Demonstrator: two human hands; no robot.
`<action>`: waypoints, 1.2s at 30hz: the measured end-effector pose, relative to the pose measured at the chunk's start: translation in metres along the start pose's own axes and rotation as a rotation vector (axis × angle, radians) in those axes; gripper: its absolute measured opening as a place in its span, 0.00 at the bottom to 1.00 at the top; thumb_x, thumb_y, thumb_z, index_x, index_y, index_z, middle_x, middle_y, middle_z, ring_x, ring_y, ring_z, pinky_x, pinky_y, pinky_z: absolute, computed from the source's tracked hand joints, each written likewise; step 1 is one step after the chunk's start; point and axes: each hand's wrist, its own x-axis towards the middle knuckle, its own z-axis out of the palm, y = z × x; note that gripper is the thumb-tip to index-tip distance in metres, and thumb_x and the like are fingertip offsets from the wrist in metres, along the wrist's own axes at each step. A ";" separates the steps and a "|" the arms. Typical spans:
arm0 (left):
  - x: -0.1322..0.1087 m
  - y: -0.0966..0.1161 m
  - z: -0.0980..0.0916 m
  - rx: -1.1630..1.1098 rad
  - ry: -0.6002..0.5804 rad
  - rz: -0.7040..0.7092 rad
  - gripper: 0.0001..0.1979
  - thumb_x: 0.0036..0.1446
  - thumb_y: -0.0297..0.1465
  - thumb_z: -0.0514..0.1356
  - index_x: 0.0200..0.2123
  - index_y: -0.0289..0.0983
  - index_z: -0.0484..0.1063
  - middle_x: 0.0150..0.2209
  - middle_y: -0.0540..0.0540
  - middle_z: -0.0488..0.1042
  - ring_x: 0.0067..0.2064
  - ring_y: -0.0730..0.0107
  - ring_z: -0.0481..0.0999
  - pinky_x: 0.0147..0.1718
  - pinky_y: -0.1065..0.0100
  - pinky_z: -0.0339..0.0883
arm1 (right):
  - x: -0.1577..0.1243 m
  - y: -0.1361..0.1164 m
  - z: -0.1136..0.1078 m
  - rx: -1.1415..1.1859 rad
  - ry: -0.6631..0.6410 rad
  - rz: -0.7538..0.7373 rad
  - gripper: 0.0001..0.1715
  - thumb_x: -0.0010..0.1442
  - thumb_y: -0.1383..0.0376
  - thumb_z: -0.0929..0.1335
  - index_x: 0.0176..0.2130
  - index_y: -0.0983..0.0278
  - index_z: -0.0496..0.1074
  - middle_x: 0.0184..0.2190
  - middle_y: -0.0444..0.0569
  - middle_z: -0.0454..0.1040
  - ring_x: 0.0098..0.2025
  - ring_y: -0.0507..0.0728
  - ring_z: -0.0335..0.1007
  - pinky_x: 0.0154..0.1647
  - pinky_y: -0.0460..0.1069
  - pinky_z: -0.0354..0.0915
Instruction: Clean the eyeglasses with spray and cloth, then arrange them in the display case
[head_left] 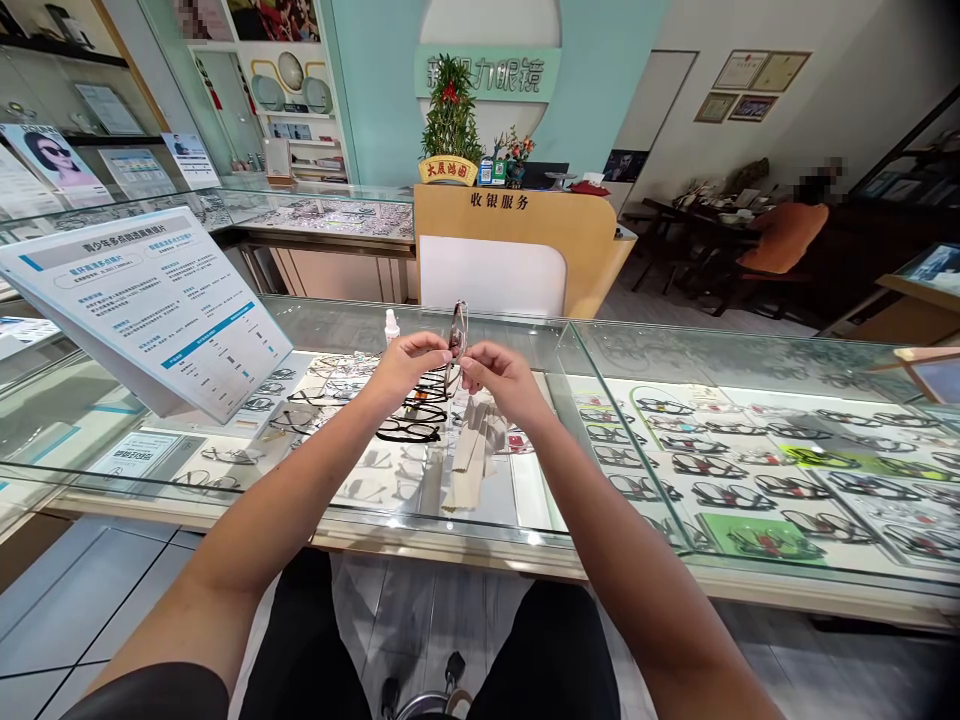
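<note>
Pinched shut from either side, the left hand (405,368) and right hand (504,378) shared the glasses (458,332), equally near. The frame stood on end (long axis upright), rising above the fingertips, over the glass counter (510,548).

above the middle of the glass counter (450,548) the left hand (409,365) and right hand (504,378) pinch a pair of glasses (458,335). on the counter a small bottle (391,327) stands just behind the hands and a leaflet board (150,300) sits on its left part. rows of frames (705,465) lie inside it, and a cashier desk (517,245) stands behind it.
</note>
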 end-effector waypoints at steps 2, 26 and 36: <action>0.001 -0.002 0.000 -0.034 -0.004 -0.008 0.17 0.41 0.42 0.79 0.28 0.40 0.80 0.32 0.50 0.82 0.38 0.65 0.77 0.49 0.59 0.71 | 0.000 0.000 0.000 0.010 -0.010 0.007 0.31 0.56 0.37 0.82 0.36 0.59 0.77 0.25 0.42 0.78 0.29 0.53 0.70 0.34 0.51 0.69; -0.002 0.007 -0.007 0.070 -0.167 -0.076 0.21 0.45 0.46 0.79 0.28 0.39 0.75 0.31 0.51 0.76 0.37 0.67 0.72 0.44 0.63 0.64 | -0.001 -0.003 -0.002 0.010 -0.031 0.002 0.28 0.57 0.41 0.82 0.34 0.59 0.77 0.24 0.40 0.74 0.28 0.53 0.69 0.35 0.51 0.66; -0.004 0.007 -0.003 0.167 -0.104 0.013 0.19 0.48 0.46 0.78 0.28 0.39 0.79 0.31 0.50 0.78 0.36 0.66 0.74 0.43 0.62 0.67 | -0.001 -0.005 0.000 0.007 -0.035 0.011 0.29 0.56 0.39 0.82 0.34 0.58 0.76 0.23 0.40 0.75 0.28 0.54 0.69 0.35 0.51 0.66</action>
